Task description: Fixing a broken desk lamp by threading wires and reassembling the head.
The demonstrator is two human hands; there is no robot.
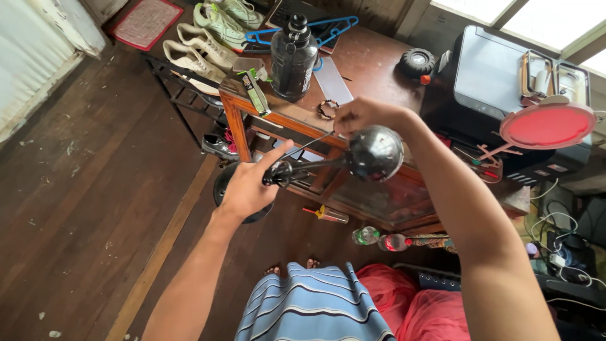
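My left hand grips the thin black stem of a fan motor unit, a dark rounded housing held up over the front edge of a wooden table. My right hand is above the housing, with its fingers pinched on a thin wire or cord that runs down toward the stem. A round black base shows below my left hand, mostly hidden by it.
On the table stand a dark water bottle, a small green box, a bead bracelet, a black printer and a red round disc. Shoes sit on a rack at the left. Bottles lie on the wooden floor.
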